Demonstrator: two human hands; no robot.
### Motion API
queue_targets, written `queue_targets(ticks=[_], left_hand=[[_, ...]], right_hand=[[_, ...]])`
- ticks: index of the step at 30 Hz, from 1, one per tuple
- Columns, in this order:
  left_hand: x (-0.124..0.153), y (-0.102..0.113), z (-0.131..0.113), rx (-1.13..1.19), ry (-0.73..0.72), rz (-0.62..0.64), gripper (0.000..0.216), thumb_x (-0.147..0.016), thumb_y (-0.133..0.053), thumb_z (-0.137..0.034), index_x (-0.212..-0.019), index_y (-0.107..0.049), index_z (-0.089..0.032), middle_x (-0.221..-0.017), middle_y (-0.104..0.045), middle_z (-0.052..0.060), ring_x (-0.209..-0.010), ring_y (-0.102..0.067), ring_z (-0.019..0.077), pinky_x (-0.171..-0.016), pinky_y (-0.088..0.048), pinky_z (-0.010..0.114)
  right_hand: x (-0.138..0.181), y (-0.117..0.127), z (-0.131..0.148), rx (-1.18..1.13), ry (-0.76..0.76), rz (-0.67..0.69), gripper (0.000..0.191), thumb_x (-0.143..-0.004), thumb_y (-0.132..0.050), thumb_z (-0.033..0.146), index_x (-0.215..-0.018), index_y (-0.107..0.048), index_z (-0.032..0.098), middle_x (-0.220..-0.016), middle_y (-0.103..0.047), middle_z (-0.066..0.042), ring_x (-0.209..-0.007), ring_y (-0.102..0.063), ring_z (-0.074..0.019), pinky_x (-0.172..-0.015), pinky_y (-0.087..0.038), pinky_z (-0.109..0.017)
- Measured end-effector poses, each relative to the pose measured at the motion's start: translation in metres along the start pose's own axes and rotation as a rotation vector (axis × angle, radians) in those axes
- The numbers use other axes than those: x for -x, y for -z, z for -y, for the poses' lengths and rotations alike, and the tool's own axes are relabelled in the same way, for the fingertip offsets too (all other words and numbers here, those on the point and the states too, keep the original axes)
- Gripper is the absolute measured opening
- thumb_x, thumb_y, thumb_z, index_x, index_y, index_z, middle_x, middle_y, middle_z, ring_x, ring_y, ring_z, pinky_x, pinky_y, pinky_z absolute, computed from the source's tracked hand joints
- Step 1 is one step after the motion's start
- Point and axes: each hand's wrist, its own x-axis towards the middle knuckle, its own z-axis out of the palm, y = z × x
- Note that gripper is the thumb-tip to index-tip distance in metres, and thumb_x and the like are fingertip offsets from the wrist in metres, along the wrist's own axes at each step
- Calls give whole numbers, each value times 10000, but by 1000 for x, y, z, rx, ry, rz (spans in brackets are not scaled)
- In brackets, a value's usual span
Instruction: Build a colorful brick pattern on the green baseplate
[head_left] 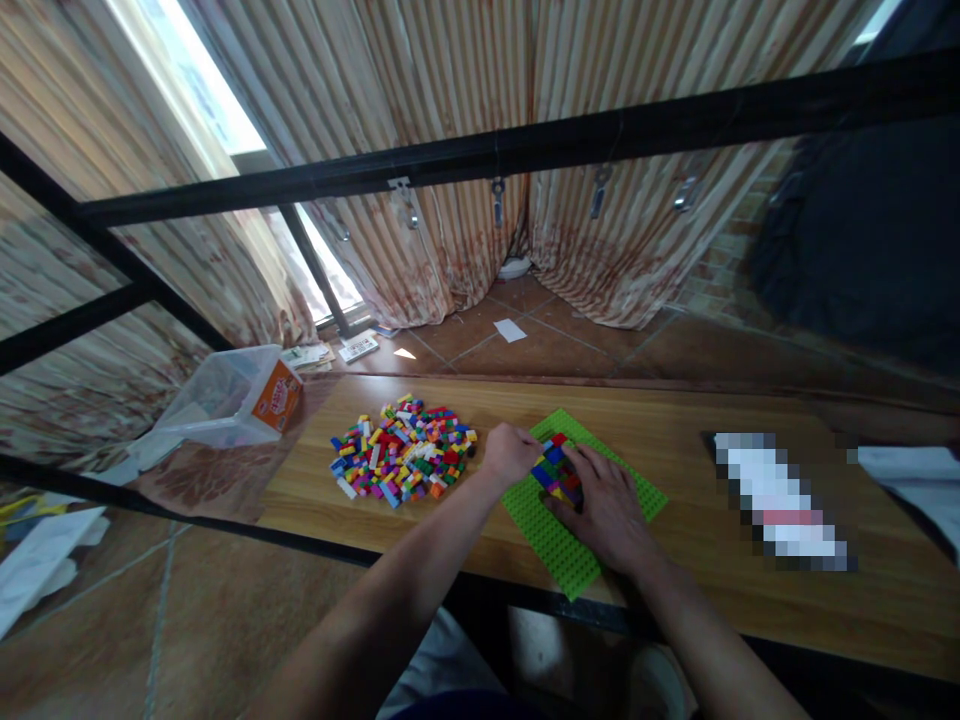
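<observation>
A green studded baseplate (577,565) lies aslant on the wooden table, with a small build of colourful toy bricks (553,472) on it in red, blue, green, purple and yellow. My left hand (511,452) is closed at the left side of that build, its fingertips pinched together; whatever is between them is too small to make out. From the right, my right hand (606,500) curls around the build, thumb on the near side and fingers on the far side, covering part of it. Left of the plate is a loose heap of mixed toy bricks (405,450).
The wooden table (690,590) carries a pixelated, phone-shaped item (780,500) at right. A clear plastic box (232,395) with an orange label lies past the table's left end. A black metal bar (450,165) with hanging clips crosses in front of the curtains (450,80).
</observation>
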Motion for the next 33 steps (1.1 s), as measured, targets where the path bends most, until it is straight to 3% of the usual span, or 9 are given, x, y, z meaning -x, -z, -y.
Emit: queue_targets(ticks=[12,19,25,33], left_hand=[[-2,-7,7,54,-23,-9,195,-816,-598,-205,-780,-783,-157,-710,-718,26,-719,-628,147,-666,-463,220],[-3,-5,14,147,-66,-8,232,-791,-595,-272,-647,-717,-137,-492,-499,-39,-545,-475,101,-516,-366,199],[19,32,31,232,-126,-79,331,-853,-456,-284,-607,-623,-139,-523,-429,-51,-540,-409,84,-525,-344,199],[86,85,113,256,-12,-252,315,-831,-513,-351,-881,-716,-116,-613,-610,-3,-541,-518,113,-529,-414,209]], right_hand=[[1,-3,-2,-21,-12,2,693,-831,-531,526,-1432,-376,217,-1420,-463,-150,-1283,-425,-338,-1045,-299,-521],[1,-4,-4,-13,10,-30,669,-847,-511,534,-1418,-390,208,-1398,-486,-149,-1283,-440,-318,-1037,-325,-506],[2,-4,-6,-11,31,-41,683,-845,-515,544,-1418,-384,196,-1409,-484,-145,-1300,-433,-309,-1051,-322,-493],[1,-7,-6,9,-4,-51,696,-830,-509,542,-1408,-393,172,-1388,-506,-146,-1252,-473,-324,-1028,-358,-491]])
